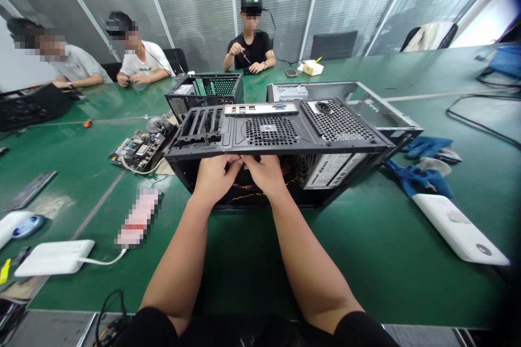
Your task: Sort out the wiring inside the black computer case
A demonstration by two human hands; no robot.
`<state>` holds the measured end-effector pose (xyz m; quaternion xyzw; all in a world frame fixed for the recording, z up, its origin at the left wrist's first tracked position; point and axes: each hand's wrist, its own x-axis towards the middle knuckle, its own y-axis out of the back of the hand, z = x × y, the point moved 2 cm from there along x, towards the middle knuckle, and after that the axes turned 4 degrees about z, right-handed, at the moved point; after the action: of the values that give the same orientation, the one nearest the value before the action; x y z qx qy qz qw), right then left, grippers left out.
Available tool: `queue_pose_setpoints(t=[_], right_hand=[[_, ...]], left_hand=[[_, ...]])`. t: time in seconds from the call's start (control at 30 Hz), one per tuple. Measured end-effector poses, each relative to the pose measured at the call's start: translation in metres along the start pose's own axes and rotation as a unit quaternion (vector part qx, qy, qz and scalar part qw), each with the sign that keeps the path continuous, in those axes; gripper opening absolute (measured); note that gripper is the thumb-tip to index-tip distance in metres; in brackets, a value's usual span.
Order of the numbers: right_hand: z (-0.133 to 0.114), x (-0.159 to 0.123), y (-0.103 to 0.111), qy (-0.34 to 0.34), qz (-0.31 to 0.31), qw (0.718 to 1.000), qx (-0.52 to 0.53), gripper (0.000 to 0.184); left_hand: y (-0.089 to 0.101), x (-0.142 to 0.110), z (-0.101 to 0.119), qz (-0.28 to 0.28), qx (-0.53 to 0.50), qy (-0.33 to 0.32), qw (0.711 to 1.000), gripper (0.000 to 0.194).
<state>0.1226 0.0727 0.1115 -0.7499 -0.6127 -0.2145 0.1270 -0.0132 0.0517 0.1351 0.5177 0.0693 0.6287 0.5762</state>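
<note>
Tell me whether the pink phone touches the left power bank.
Apart. The head view shows green table between phone and power bank; only a cable links them.

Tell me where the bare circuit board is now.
In the head view, the circuit board lies on the green table, just left of the near computer case that the left hand reaches into, and beyond the pink item.

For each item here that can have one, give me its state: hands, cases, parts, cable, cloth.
Left hand: inside near case, fingertips hidden
Right hand: inside near case, fingertips hidden
Near case: open side facing wearer, port panel up
Power supply: seated inside near case
Case behind at left: open
Circuit board: outside the cases, components exposed
White cable: connected to white power bank
Blue cloth: crumpled
</note>
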Motion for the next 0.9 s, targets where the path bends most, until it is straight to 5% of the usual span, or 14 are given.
queue_pose_setpoints(t=[0.17, 0.6, 0.9], right_hand=[[-0.0032, 0.0001, -0.0029, -0.007, -0.030, 1.000, -0.002, 0.014], [-0.0026, 0.0040, -0.0027, 0.012, -0.046, 0.999, 0.000, 0.029], [-0.0029, 0.0025, -0.0017, 0.010, -0.038, 0.999, 0.012, 0.026]], left_hand=[[0.0140, 0.0057, 0.0034, -0.042, 0.009, 0.007, 0.999, 0.013], [0.0105, 0.0026, -0.0004, -0.032, 0.055, -0.018, 0.998, 0.018], [0.0113, 0.0004, 0.0014, 0.000, -0.053, 0.052, 0.997, 0.002]])
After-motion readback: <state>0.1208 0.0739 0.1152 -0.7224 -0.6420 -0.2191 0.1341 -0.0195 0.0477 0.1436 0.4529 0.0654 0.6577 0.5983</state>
